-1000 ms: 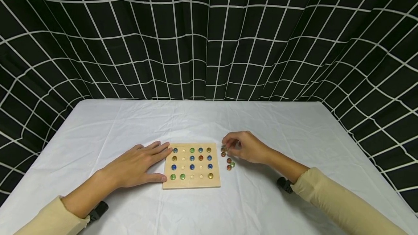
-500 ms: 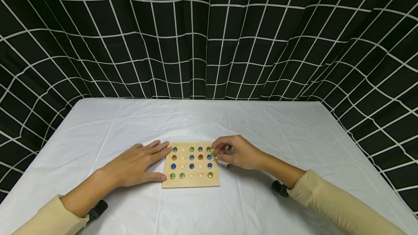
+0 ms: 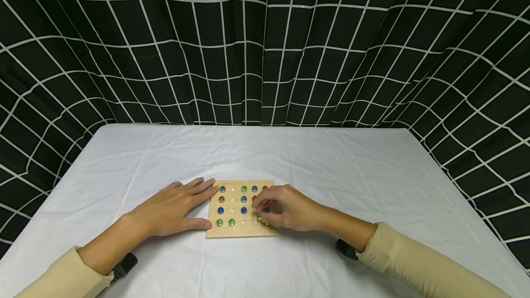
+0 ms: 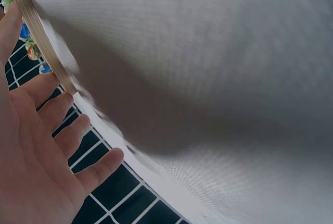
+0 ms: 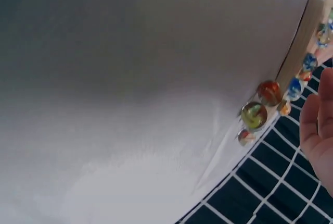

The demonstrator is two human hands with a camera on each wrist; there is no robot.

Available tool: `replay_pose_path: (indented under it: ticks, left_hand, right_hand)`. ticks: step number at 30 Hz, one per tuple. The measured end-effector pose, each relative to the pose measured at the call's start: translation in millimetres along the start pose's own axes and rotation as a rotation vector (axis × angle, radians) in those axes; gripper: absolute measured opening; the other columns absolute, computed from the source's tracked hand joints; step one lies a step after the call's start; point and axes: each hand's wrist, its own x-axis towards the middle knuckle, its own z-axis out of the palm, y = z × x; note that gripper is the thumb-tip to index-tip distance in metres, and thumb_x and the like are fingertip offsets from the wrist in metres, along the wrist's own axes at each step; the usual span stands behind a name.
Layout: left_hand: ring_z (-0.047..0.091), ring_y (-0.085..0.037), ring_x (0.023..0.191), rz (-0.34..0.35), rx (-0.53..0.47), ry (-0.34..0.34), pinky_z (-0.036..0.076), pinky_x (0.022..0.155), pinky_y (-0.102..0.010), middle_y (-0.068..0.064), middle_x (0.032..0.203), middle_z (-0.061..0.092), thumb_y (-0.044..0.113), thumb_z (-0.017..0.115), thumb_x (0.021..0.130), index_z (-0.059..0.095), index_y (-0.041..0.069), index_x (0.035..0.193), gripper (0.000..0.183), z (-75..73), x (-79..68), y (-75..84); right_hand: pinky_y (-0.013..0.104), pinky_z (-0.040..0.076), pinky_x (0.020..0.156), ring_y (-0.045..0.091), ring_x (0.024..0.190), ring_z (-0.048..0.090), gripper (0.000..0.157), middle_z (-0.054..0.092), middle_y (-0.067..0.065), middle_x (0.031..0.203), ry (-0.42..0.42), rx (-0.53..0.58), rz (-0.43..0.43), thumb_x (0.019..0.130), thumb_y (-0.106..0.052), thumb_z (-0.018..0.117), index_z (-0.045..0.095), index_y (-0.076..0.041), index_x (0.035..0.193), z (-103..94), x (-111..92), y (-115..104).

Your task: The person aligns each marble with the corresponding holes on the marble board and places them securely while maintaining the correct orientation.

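Observation:
A square wooden board [image 3: 240,232] with rows of shallow hollows lies on the table, and blue, green and amber glass marbles sit in many of them. My left hand [image 3: 175,210] rests flat at the board's left edge, its fingertips and thumb touching the wood. Over the lower right of the board, my right hand [image 3: 287,210] pinches a yellowish clear marble [image 3: 259,216] between thumb and fingers. That hand covers several of the right-hand hollows. In the right wrist view my right hand [image 5: 320,130] shows only partly, at the right edge.
Beside the board, loose marbles lie on the white cloth in the right wrist view: a red one [image 5: 269,93], a green-yellow one [image 5: 254,116] and a smaller reddish one [image 5: 246,137]. A black curtain with a white grid [image 3: 265,59] hangs behind the table.
My right hand has moved left and toward me from the loose marbles, carrying the pinched marble over the board. My left hand has stayed in place.

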Motion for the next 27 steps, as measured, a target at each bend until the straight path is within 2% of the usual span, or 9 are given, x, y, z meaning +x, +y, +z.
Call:
replay_pose_path:
  ticks: [7,18,25,27]
  left_hand:
    - [0.033,-0.032,0.145,-0.004,-0.013,-0.002,0.035,0.106,-0.061,-0.003,0.16,0.034,0.077,0.043,0.089,0.037,0.02,0.155,0.088,0.3,0.0,0.5]
    - [0.034,-0.032,0.145,-0.003,-0.005,-0.001,0.035,0.105,-0.06,-0.002,0.16,0.034,0.077,0.043,0.089,0.037,0.02,0.156,0.088,-0.7,0.0,0.8]
    - [0.033,-0.031,0.145,-0.008,-0.009,-0.001,0.034,0.106,-0.062,-0.002,0.16,0.033,0.077,0.043,0.09,0.036,0.021,0.156,0.087,-0.7,-0.3,0.7]
    - [0.032,-0.031,0.146,-0.009,-0.008,-0.002,0.034,0.106,-0.062,-0.001,0.16,0.033,0.077,0.043,0.09,0.036,0.021,0.156,0.087,-0.6,-0.4,0.8]
  right_hand:
    - [0.031,0.047,0.084,0.009,0.089,0.061,0.019,0.07,-0.014,0.096,-0.026,-0.106,-0.006,0.087,-0.008,0.076,0.073,-0.016,0.104,8.1,4,-2]
    - [0.025,0.046,0.083,0.007,0.089,0.058,0.02,0.069,-0.015,0.098,-0.03,-0.178,0.017,0.088,-0.009,0.075,0.074,-0.018,0.106,11.7,5,-2]
    - [0.03,0.05,0.084,0.01,0.092,0.062,0.02,0.072,-0.009,0.099,0.006,-0.111,-0.001,0.088,-0.006,0.075,0.073,-0.013,0.106,2.0,7,0]
    - [0.031,0.051,0.079,0.011,0.092,0.063,0.021,0.072,-0.005,0.099,0.033,-0.086,-0.002,0.087,-0.003,0.075,0.072,-0.01,0.107,-4.9,7,2]
